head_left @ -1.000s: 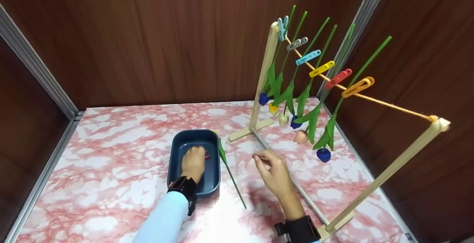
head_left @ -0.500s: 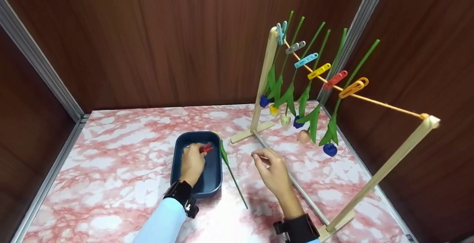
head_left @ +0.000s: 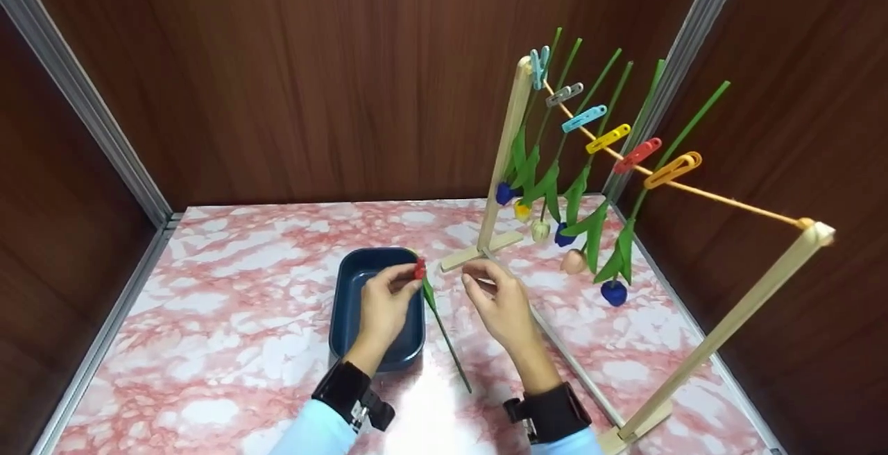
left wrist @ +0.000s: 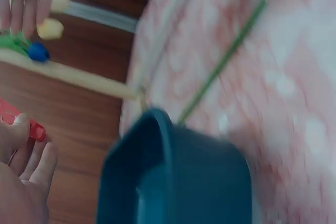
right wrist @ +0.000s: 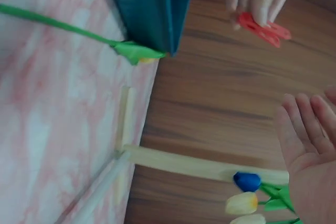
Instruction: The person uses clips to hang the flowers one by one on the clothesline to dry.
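My left hand (head_left: 383, 309) pinches a red clothespin (head_left: 420, 268) between thumb and fingers, held over the right rim of the dark blue bin (head_left: 336, 316). The clothespin also shows in the right wrist view (right wrist: 265, 29). A short way to the right, my right hand (head_left: 503, 306) hovers with fingers loosely bent and holds nothing. Between the hands, an artificial tulip (head_left: 447, 337) with a green stem lies on the table against the bin; its yellow bloom (right wrist: 146, 60) is partly covered by a leaf in the right wrist view.
A wooden stand, with a far post (head_left: 508, 157) and a near post (head_left: 728, 330), carries an orange cord (head_left: 742, 203). Several tulips hang bloom-down from it by coloured clothespins, such as a yellow clothespin (head_left: 608, 138). Brown panels (head_left: 347, 80) enclose the marbled table (head_left: 201, 302).
My left hand has come up out of the bin with the red clothespin and moved right, towards the right hand. The right hand has shifted slightly away from me.
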`<state>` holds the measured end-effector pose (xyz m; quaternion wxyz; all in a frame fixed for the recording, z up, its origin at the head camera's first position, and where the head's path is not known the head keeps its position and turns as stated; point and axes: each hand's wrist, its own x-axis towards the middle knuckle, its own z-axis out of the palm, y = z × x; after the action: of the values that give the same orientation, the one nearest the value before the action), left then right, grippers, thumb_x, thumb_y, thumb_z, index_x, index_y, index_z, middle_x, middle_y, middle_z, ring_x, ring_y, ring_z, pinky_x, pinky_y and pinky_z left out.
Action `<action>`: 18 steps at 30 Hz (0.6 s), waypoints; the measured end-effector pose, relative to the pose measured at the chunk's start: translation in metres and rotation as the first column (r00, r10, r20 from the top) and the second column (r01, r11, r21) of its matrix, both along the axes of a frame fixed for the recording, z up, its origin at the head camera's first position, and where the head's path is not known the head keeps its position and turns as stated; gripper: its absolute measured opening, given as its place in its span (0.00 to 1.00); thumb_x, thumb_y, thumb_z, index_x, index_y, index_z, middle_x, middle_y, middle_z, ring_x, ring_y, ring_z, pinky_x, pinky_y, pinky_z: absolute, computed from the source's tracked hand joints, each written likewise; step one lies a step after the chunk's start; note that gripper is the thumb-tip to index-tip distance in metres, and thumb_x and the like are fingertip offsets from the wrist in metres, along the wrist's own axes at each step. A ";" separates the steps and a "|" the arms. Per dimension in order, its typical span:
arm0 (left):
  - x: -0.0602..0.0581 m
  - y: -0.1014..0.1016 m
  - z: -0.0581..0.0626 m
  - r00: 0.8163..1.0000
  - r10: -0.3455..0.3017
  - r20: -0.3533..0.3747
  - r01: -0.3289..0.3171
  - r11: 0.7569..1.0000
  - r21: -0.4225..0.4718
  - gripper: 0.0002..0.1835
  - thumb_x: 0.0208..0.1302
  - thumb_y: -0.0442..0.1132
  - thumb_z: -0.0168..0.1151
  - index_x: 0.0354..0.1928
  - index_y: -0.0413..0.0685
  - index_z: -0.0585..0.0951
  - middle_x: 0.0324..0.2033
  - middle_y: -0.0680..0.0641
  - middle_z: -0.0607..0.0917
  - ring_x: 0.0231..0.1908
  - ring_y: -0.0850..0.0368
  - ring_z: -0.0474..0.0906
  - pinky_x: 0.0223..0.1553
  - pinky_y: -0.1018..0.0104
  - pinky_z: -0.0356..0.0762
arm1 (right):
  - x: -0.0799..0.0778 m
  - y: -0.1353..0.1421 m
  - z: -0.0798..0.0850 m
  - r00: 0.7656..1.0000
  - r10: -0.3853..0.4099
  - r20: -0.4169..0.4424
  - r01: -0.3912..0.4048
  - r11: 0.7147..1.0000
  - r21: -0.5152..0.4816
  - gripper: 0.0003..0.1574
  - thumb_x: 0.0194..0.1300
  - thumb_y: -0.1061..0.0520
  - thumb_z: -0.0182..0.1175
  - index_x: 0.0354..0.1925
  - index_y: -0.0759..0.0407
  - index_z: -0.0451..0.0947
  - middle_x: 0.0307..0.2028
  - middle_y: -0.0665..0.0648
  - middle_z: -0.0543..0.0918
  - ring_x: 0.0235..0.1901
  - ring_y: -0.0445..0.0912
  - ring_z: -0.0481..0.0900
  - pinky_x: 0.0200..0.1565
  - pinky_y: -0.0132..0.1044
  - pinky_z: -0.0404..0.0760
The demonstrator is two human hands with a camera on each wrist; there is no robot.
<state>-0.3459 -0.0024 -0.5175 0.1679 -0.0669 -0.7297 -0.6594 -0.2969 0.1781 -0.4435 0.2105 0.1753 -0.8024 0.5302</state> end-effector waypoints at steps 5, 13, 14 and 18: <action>0.018 0.011 0.017 0.995 -0.083 -0.048 0.086 0.995 0.057 0.15 0.58 0.30 0.70 0.48 0.44 0.86 0.41 0.46 0.88 0.42 0.55 0.86 0.45 0.67 0.83 | -0.003 -0.007 0.012 0.988 0.144 0.050 -0.142 0.989 -0.052 0.23 0.62 0.67 0.65 0.56 0.71 0.75 0.51 0.70 0.80 0.53 0.65 0.78 0.55 0.56 0.78; 0.033 0.019 0.025 0.987 -0.111 -0.120 0.121 0.990 0.074 0.15 0.57 0.35 0.71 0.48 0.46 0.86 0.41 0.49 0.87 0.42 0.56 0.85 0.45 0.66 0.83 | -0.007 -0.013 0.025 0.962 0.235 0.136 -0.222 0.969 -0.107 0.27 0.61 0.65 0.67 0.58 0.70 0.75 0.54 0.68 0.80 0.54 0.60 0.79 0.57 0.52 0.77; 0.035 0.019 0.026 0.987 -0.111 -0.119 0.122 0.989 0.087 0.16 0.57 0.35 0.71 0.49 0.45 0.86 0.42 0.48 0.87 0.42 0.56 0.85 0.45 0.66 0.83 | -0.008 -0.013 0.024 0.960 0.240 0.145 -0.223 0.967 -0.124 0.26 0.61 0.65 0.67 0.58 0.70 0.76 0.53 0.67 0.81 0.54 0.59 0.80 0.57 0.51 0.78; 0.049 0.019 0.042 0.986 -0.101 -0.131 0.115 0.987 0.111 0.15 0.57 0.31 0.70 0.48 0.38 0.85 0.42 0.44 0.87 0.43 0.53 0.85 0.46 0.64 0.83 | -0.012 -0.010 0.019 0.946 0.277 0.166 -0.255 0.956 -0.143 0.24 0.60 0.65 0.69 0.55 0.68 0.79 0.51 0.66 0.82 0.53 0.56 0.81 0.54 0.43 0.81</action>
<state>-0.2974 0.0166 -0.4751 0.1808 -0.1374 -0.6729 -0.7040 -0.3087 0.1677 -0.4246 0.0719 0.2195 -0.7541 0.6148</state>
